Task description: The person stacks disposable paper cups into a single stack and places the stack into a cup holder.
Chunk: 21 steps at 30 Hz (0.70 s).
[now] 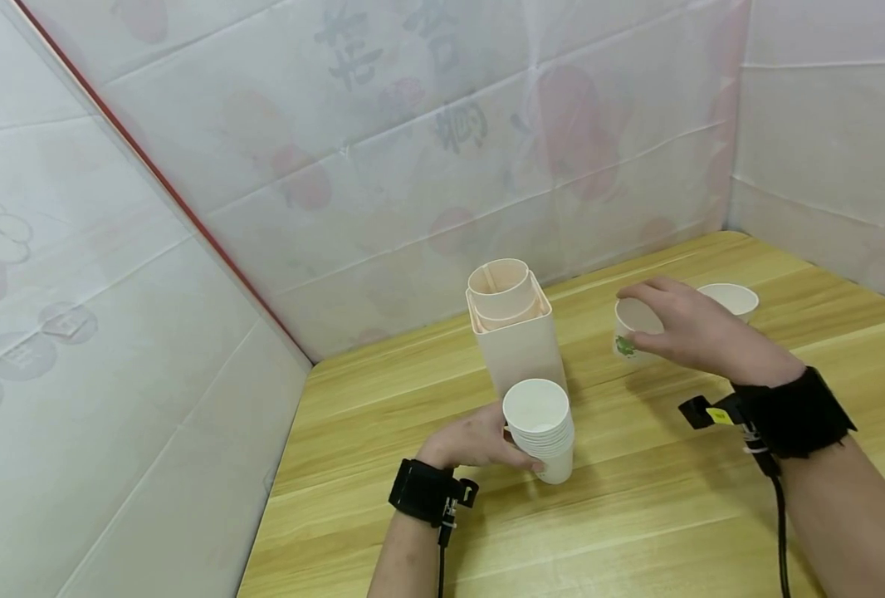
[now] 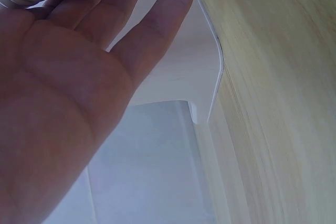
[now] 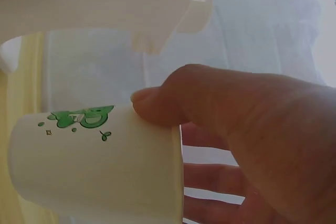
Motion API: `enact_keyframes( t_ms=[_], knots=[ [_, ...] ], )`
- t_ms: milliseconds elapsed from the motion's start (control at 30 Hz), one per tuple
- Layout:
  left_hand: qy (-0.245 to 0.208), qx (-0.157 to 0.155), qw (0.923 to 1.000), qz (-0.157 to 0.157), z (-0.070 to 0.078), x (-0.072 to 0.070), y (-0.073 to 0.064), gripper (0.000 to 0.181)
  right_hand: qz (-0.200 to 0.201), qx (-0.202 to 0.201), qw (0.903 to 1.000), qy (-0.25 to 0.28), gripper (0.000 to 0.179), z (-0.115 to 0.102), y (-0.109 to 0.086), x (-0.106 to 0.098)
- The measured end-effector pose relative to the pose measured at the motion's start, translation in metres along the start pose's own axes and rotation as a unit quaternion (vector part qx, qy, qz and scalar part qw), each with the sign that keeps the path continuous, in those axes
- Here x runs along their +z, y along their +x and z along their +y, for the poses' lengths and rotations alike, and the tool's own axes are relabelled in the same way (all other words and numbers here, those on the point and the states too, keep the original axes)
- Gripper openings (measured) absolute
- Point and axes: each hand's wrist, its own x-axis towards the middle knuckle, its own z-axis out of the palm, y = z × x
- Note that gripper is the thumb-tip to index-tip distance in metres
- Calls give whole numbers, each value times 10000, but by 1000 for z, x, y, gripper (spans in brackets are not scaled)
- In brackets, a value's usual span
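Observation:
My left hand grips a stack of several nested white paper cups, thumb on the near side. The stack stands mouth up in front of a pale cream holder with a square body and a round tube at its top. To the right, my right hand holds one white paper cup near its rim, thumb on the outside. A green printed picture shows on that cup's side. Another white cup stands behind the right hand, its lower part hidden.
Everything stands on a wood-grain table. A pale printed sheet hangs behind the table, and more sheeting closes off the left side. Black wrist straps with cameras and cables run along both forearms.

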Motion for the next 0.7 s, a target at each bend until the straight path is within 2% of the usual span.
enact_keyframes(
  t_ms=[200, 300, 467, 700],
  knots=[
    [14, -2, 10000, -6, 0, 0, 0, 70, 258, -274, 9993, 37, 53, -17, -8, -11],
    [22, -16, 10000, 4, 0, 0, 0, 71, 556, -643, 9963, 100, 52, -28, -12, -15],
    [62, -45, 10000, 27, 1, 0, 0, 75, 1056, -1429, 9840, 120, 51, -44, -17, -19],
    [127, -2, 9999, 14, 1, -1, 1, 74, 1560, -2047, 9657, 331, 59, -59, -22, -25]
  ],
)
